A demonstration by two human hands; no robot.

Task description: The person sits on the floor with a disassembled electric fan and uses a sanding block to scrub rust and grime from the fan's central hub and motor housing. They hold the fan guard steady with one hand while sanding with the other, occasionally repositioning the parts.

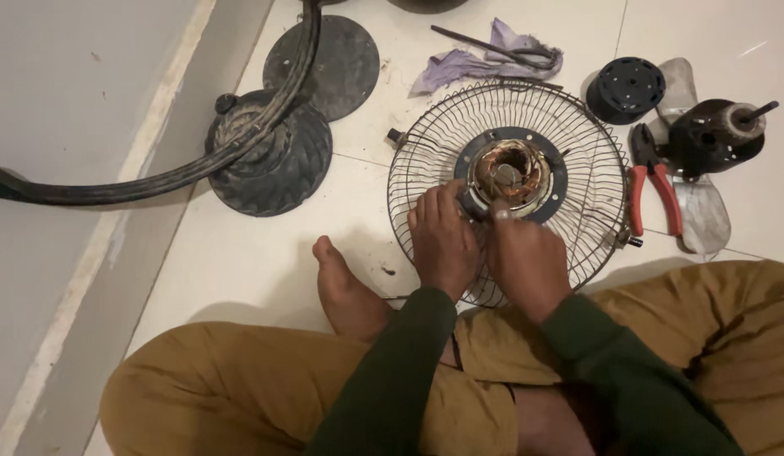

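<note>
A round wire fan guard lies flat on the white tiled floor. At its centre sits an open fan motor with copper windings, ringed by a dark blue plate. My left hand grips the motor's near-left edge. My right hand rests against the near side of the motor, fingers curled on it. Both arms wear dark green sleeves. I sit cross-legged in tan trousers, one bare foot just left of the guard.
Red-handled pliers lie right of the guard, beside a black motor cover and a dark hub with a shaft on a clear fan blade. A purple rag lies behind. Black round bases and a curved stand sit at left.
</note>
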